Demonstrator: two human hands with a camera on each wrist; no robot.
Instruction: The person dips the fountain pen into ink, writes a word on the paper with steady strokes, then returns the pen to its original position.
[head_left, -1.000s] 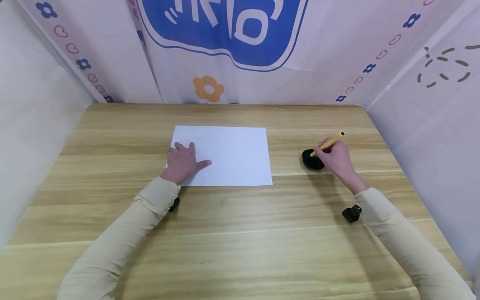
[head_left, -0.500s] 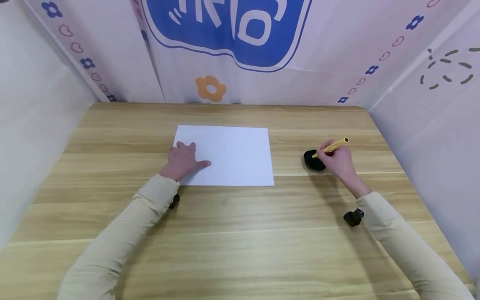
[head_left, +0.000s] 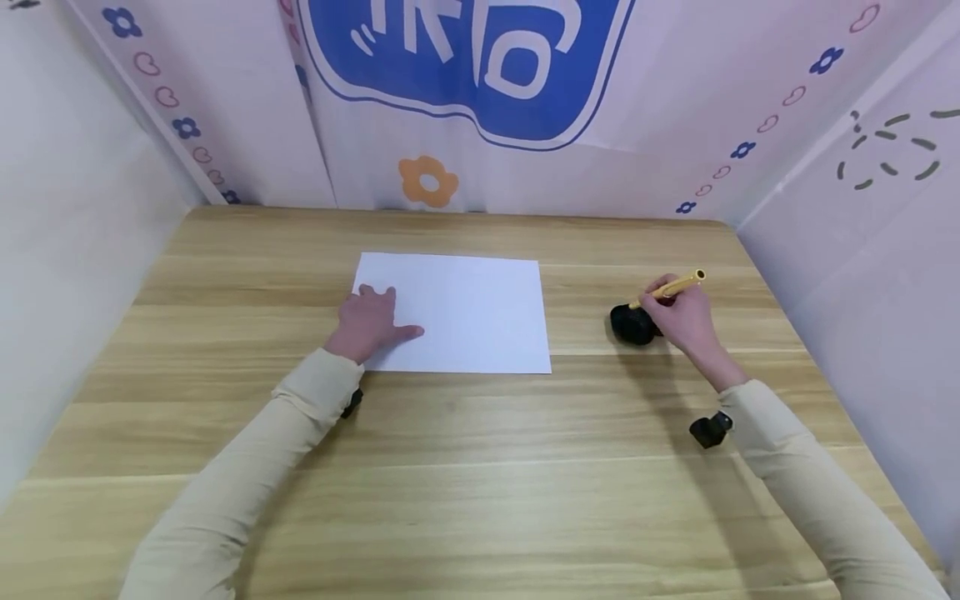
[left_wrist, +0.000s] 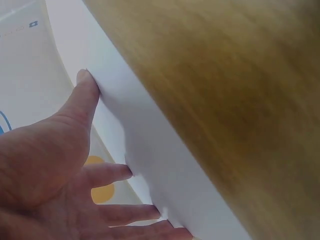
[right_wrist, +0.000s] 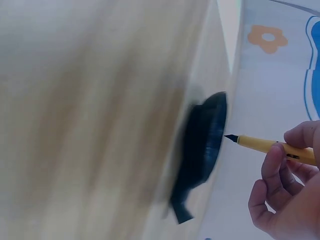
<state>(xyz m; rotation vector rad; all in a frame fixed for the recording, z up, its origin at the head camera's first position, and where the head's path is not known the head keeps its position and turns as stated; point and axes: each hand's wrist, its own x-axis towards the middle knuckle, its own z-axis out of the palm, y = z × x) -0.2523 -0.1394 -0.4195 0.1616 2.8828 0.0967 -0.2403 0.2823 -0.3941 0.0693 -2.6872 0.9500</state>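
My left hand (head_left: 367,323) rests on the left part of a white sheet of paper (head_left: 480,312), fingers and thumb spread straight. In the left wrist view the fingertips (left_wrist: 145,212) and thumb touch the sheet. My right hand (head_left: 684,315) pinches a yellow brush pen (head_left: 675,285) between thumb and fingers. Its dark pointed tip (right_wrist: 231,137) is right at the rim of a small black dish (right_wrist: 205,142) in the right wrist view. From the head view the dish (head_left: 632,327) stands right of the paper, with the pen tip at its far edge.
Wood-grain table (head_left: 450,500) spreads under everything. Behind it hangs a printed white backdrop (head_left: 555,179), and pale walls close both sides. A black wrist camera (head_left: 711,430) hangs at the right sleeve, another (head_left: 352,403) at the left.
The brush pen's tip has shifted from over the dish's middle to its far rim as my right hand moves slightly. My left hand stays on the paper; the head view has shifted a little.
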